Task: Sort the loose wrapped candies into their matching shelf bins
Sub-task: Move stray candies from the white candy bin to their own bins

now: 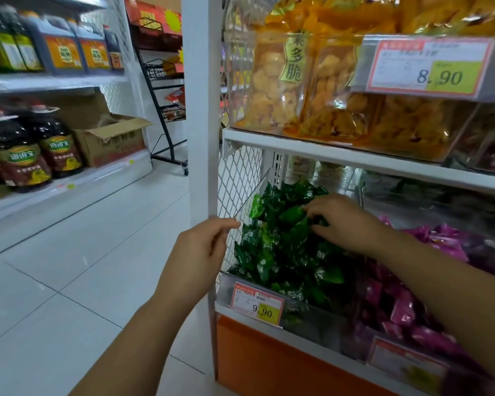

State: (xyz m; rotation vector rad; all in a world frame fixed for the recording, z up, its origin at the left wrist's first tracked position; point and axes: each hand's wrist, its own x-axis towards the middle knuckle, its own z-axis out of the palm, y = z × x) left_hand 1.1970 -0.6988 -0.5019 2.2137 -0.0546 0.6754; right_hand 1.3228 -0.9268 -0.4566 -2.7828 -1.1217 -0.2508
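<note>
A shop aisle with a pale tiled floor point(77, 252) runs between white shelving, oil bottles point(32, 150) and a torn carton point(112, 138) lining the left side, a black wire rack point(166, 110) at the far end. On the right, a white shelf unit point(355, 158) carries clear bins; the upper one holds bags of golden snacks point(312, 90) behind a price tag reading 8.90 point(429, 67). Below it, the left bin point(269, 295), tagged 9.90 point(256, 305), is heaped with green candies point(283, 252); the neighbouring bin to its right holds purple candies point(406, 307), with a second, blurred tag point(406, 364) on its near wall. A person's right hand point(346, 221) reaches across into the green bin, palm down, its fingers curled among the wrappers near the top of the heap; the grip looks closed on a green candy, though which piece cannot be told. The left hand point(197, 252) hangs just outside the bin's left edge, near the shelf's white post point(202, 110), fingers loosely curled with the forefinger tip pointing towards the bin's clear side wall; its grip holds nothing that can be seen. Both forearms are bare.
</note>
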